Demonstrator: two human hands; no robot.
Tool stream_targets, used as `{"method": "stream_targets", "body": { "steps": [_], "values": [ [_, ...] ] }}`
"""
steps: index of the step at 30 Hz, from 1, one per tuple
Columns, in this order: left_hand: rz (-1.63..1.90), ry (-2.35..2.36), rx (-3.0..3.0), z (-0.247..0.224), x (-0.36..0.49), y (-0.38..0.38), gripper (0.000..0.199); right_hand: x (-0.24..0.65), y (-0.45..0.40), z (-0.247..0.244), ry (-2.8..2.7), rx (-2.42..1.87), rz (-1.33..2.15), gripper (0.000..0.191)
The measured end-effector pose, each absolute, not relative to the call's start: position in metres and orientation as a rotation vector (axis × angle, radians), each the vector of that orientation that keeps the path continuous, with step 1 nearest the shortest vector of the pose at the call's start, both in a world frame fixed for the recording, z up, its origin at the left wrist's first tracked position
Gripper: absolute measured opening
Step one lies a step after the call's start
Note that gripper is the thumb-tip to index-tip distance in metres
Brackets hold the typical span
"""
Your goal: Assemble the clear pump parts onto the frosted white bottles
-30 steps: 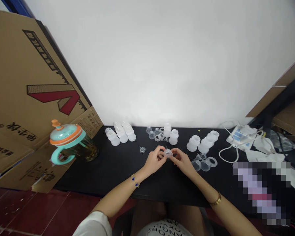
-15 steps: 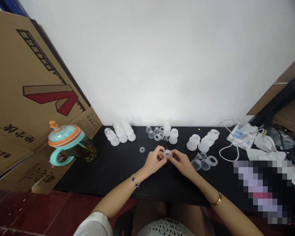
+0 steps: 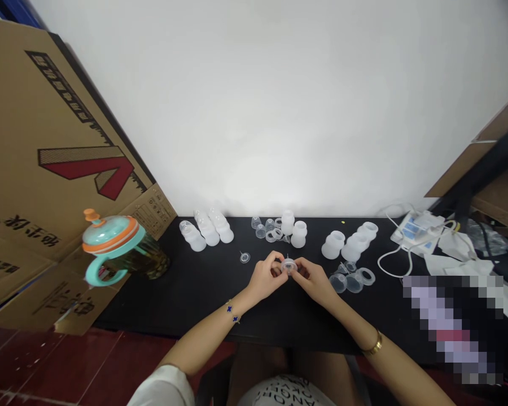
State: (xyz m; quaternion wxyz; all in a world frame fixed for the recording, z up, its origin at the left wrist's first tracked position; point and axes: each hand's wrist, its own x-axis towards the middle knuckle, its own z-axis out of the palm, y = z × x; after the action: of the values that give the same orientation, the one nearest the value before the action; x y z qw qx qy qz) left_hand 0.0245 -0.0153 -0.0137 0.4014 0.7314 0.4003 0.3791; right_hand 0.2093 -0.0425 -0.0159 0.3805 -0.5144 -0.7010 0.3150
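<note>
One clear ring is held between the left hand and the right hand, over the middle of the black table. A thin tip points up from the ring. Left grip: thumb and index finger pinch the left edge, parted only by the thickness of the piece. Right grip: thumb and index finger close on the right edge in the same manner. The exact position of the remaining fingers, curled behind, cannot be told.

Adjacent parts are laid out as follows. A loose nipple lies to the left of the left hand, apart from it. Beyond the hands, small clear caps and rings lie next to two open bottles. To the right, a group of open bottles stands behind clear covers and a flat ring, near the right hand. At the far left of the table, three capped bottles stand near the wall; a jug with an orange-rimmed lid is beside a cardboard box.
</note>
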Motion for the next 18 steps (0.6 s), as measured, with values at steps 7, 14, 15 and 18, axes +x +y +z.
{"method": "stream_targets", "body": {
  "steps": [7, 14, 15, 18],
  "values": [
    [0.942, 1.033, 1.860, -0.0151, 0.0243, -0.0147, 0.016, 0.2088, -0.0428, -0.0165, -1.797, -1.325, 0.781, 0.017],
    [0.949, 1.019, 1.859, -0.0144, 0.0242, -0.0156, 0.015, 0.2076, -0.0422, -0.0177, -1.801, -1.326, 0.759, 0.016],
    [0.950, 1.021, 1.859, -0.0142, 0.0242, -0.0156, 0.015, 0.2075, -0.0423, -0.0177, -1.802, -1.327, 0.758, 0.016],
    [0.943, 1.027, 1.861, -0.0143, 0.0243, -0.0153, 0.015, 0.2074, -0.0427, -0.0173, -1.802, -1.329, 0.750, 0.016]
  ]
}}
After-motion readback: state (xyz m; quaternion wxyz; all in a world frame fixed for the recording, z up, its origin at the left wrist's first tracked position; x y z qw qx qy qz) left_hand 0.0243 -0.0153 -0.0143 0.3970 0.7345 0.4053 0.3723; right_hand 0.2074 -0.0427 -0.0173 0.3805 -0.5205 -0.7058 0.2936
